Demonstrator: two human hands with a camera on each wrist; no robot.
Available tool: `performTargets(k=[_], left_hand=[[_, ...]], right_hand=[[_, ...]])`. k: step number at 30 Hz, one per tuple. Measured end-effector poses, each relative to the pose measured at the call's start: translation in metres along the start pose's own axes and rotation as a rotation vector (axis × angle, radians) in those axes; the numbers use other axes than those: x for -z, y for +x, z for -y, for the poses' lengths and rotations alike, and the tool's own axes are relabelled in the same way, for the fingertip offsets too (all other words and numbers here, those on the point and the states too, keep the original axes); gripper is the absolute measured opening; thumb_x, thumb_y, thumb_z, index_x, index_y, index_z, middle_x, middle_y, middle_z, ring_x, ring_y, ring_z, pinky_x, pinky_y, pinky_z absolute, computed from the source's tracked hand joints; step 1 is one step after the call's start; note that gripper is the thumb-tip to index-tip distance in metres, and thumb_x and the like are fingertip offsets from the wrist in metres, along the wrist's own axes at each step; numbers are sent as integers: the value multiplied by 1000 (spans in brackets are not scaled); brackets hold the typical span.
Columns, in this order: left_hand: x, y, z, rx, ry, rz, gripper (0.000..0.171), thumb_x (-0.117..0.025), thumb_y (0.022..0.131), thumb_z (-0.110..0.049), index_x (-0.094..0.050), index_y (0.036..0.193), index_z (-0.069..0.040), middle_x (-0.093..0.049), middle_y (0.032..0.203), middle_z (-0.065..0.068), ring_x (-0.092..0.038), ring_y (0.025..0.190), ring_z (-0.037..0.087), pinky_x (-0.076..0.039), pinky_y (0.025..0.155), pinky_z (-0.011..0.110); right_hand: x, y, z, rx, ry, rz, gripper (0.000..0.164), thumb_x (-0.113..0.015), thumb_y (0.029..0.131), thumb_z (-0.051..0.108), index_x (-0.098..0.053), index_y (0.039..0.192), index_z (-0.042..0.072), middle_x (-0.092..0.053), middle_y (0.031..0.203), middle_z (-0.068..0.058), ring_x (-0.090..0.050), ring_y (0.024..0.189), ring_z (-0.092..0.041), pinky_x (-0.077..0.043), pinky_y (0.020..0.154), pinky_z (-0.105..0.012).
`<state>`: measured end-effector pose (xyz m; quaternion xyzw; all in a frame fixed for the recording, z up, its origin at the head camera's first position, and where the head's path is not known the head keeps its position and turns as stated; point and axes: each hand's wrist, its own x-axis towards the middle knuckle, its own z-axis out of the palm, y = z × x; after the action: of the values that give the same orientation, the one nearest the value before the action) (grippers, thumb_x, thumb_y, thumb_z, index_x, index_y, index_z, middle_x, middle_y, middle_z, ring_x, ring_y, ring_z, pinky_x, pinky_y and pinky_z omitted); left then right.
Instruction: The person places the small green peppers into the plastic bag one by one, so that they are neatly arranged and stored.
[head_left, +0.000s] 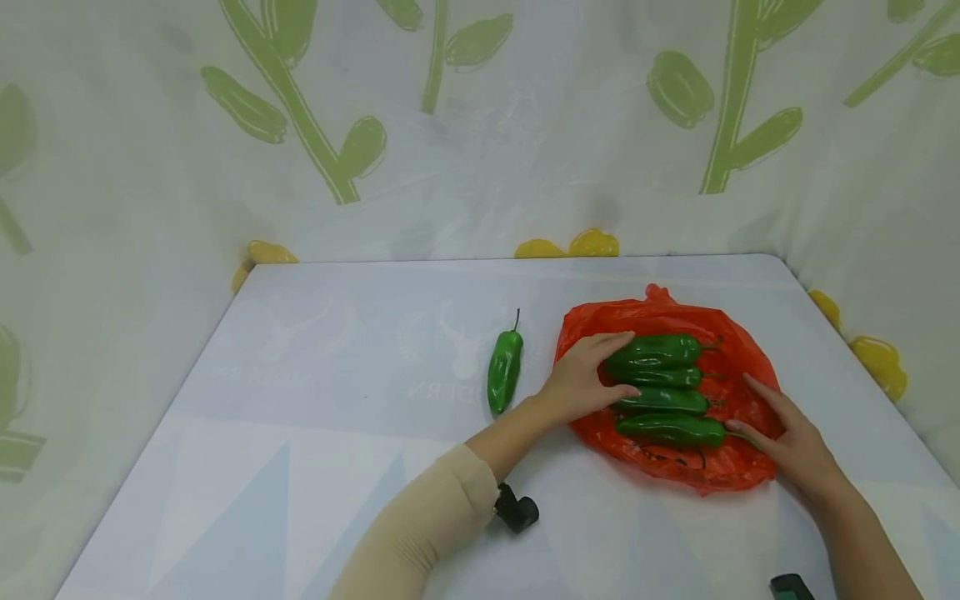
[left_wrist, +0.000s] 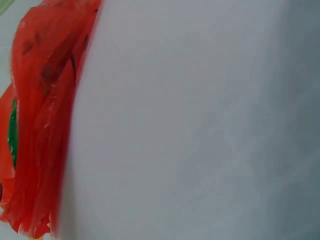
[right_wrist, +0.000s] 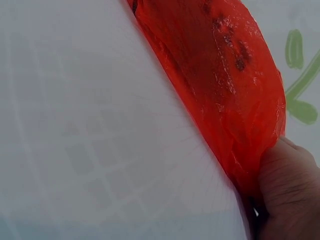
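A red plastic bag (head_left: 738, 354) lies spread on the table, with several green chili peppers (head_left: 671, 429) side by side on it, their stems pointing right. At the peppers' left ends is my left hand (head_left: 573, 383), its thumb and fingers apart and touching them. On the bag's right side rests my right hand (head_left: 798, 442), fingers extended, thumb close to the nearest pepper's stem. The right wrist view shows its thumb (right_wrist: 287, 175) against the red plastic. Only the bag's side (left_wrist: 42, 115) and a sliver of green pepper (left_wrist: 13, 132) appear in the left wrist view.
A single green chili pepper (head_left: 505, 371) lies on the white table (head_left: 337, 358), left of the bag, stem away from me. Behind the table hangs a pale cloth (head_left: 525, 167) with green leaf prints. Dark wrist devices (head_left: 517, 510) show near my forearms.
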<state>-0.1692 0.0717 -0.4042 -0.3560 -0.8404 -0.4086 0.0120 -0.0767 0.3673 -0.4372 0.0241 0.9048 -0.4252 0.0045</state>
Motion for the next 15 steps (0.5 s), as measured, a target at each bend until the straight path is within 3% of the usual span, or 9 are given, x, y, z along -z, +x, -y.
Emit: performTargets(k=[7, 15], left_hand=[[12, -15, 5, 113, -122, -138, 70, -75, 81, -24, -43, 142, -13, -49, 140, 3, -43, 129, 17, -42, 101, 31], [27, -30, 10, 188, -107, -264, 68, -75, 80, -19, -46, 140, -10, -50, 139, 5, -45, 128, 19, -45, 98, 36]], right_hand=[[1, -1, 2, -22, -8, 1, 79, -62, 92, 31, -14, 153, 16, -10, 152, -31, -3, 137, -54, -10, 99, -74], [0, 0, 0, -23, 14, 5, 78, -61, 92, 30, -13, 153, 21, -9, 153, -30, -2, 137, -52, -9, 100, -74]])
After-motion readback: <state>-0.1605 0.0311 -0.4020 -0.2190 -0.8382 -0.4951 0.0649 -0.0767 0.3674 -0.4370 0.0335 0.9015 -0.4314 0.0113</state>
